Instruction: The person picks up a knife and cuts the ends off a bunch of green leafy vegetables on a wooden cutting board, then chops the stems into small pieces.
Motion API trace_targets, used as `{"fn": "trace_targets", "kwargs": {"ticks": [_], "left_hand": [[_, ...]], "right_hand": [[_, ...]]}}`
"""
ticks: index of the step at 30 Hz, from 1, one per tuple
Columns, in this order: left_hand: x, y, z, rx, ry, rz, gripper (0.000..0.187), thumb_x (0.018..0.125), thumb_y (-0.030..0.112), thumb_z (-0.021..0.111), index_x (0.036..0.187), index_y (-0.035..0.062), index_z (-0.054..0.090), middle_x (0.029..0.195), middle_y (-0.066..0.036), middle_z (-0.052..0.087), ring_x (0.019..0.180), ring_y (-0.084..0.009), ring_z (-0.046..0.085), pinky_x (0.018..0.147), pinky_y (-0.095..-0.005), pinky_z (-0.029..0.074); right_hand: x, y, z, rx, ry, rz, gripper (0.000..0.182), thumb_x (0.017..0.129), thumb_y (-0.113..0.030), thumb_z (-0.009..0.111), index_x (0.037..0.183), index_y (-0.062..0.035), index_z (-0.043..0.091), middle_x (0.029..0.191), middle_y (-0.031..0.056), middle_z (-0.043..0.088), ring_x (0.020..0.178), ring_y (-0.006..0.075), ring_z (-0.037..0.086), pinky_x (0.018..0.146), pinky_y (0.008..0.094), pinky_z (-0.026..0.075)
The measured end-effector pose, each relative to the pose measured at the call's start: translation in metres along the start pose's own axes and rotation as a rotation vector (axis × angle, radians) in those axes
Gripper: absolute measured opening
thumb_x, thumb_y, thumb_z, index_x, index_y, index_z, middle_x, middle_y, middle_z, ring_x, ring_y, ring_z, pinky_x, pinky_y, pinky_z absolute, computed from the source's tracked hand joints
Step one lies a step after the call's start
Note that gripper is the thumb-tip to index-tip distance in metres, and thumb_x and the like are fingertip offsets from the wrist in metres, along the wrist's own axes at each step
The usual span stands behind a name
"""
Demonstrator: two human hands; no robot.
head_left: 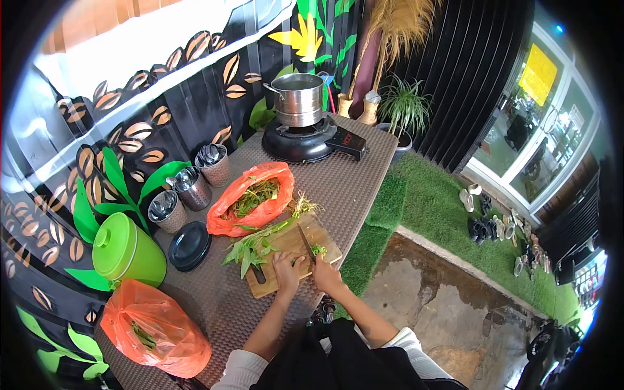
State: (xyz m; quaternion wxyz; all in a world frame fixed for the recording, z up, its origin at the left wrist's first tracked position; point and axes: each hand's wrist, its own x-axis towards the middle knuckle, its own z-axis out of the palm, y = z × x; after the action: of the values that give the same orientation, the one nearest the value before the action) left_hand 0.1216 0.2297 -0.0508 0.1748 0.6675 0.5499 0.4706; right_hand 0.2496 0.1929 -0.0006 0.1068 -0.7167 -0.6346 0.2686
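Note:
A wooden cutting board (268,286) lies aslant near the table's front edge. My right hand (326,275) is closed round the handle of a knife (306,240), whose blade points away from me over the board. Close by on the left, my left hand (286,269) bends its fingers over some green stems on the wood; the grip is partly hidden. A small heap of chopped greens (318,249) sits beside the blade. Leafy green stalks (250,248) spread across the board's left edge, and a bundle of pale roots (304,206) lies at its far end.
An orange bag of greens (283,177) stands behind the board, another orange bag (162,335) at front left. Steel cutlery cups (192,188), black plates (190,246) and a green lidded bucket (128,250) line the wall. A pot (298,101) sits on a black stove (296,146).

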Motion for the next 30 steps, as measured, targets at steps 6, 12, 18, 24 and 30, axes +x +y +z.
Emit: {"fn": "trace_targets", "kwargs": {"ticks": [6, 12, 18, 24, 30], "left_hand": [[0.003, 0.005, -0.002, 0.053, -0.090, 0.160, 0.013, 0.075, 0.013, 0.067, 0.083, 0.0020, 0.068, 0.083, -0.009, 0.062, 0.087, -0.0278, 0.052, 0.082, -0.0381, 0.039], [0.002, 0.012, -0.011, 0.062, -0.117, 0.186, 0.014, 0.077, 0.012, 0.064, 0.086, 0.0024, 0.068, 0.087, -0.009, 0.062, 0.089, -0.0276, 0.052, 0.082, -0.0388, 0.039], [0.008, 0.001, -0.004, -0.040, -0.130, 0.022, 0.012, 0.071, 0.010, 0.070, 0.080, 0.0021, 0.068, 0.083, -0.011, 0.062, 0.085, -0.0285, 0.054, 0.078, -0.0387, 0.042], [0.013, -0.005, -0.003, -0.100, -0.146, -0.041, 0.012, 0.068, 0.009, 0.073, 0.076, 0.0022, 0.068, 0.079, -0.012, 0.062, 0.078, -0.0287, 0.056, 0.072, -0.0380, 0.045], [0.005, 0.007, -0.011, 0.064, -0.104, 0.142, 0.012, 0.073, 0.012, 0.069, 0.080, 0.0029, 0.069, 0.081, -0.011, 0.062, 0.085, -0.0287, 0.054, 0.079, -0.0385, 0.042]], "right_hand": [[-0.007, 0.000, -0.011, 0.069, -0.065, -0.033, 0.032, 0.094, -0.026, 0.040, 0.111, 0.0006, 0.036, 0.092, 0.0320, 0.060, 0.084, 0.0475, 0.060, 0.073, 0.0535, 0.048], [-0.014, -0.014, 0.020, -0.007, 0.090, 0.011, 0.031, 0.090, -0.021, 0.043, 0.112, -0.0003, 0.036, 0.085, 0.0309, 0.061, 0.079, 0.0451, 0.063, 0.069, 0.0524, 0.051], [0.012, -0.006, 0.000, 0.055, 0.016, -0.051, 0.030, 0.091, -0.021, 0.043, 0.112, -0.0002, 0.035, 0.084, 0.0310, 0.061, 0.081, 0.0451, 0.062, 0.070, 0.0530, 0.050], [-0.018, -0.017, 0.008, -0.012, 0.028, 0.022, 0.035, 0.092, -0.022, 0.043, 0.114, 0.0031, 0.034, 0.084, 0.0307, 0.061, 0.081, 0.0460, 0.062, 0.070, 0.0535, 0.050], [0.015, -0.007, -0.001, 0.047, -0.020, -0.066, 0.034, 0.091, -0.021, 0.043, 0.114, 0.0028, 0.034, 0.089, 0.0314, 0.061, 0.085, 0.0454, 0.062, 0.070, 0.0525, 0.050]]}}
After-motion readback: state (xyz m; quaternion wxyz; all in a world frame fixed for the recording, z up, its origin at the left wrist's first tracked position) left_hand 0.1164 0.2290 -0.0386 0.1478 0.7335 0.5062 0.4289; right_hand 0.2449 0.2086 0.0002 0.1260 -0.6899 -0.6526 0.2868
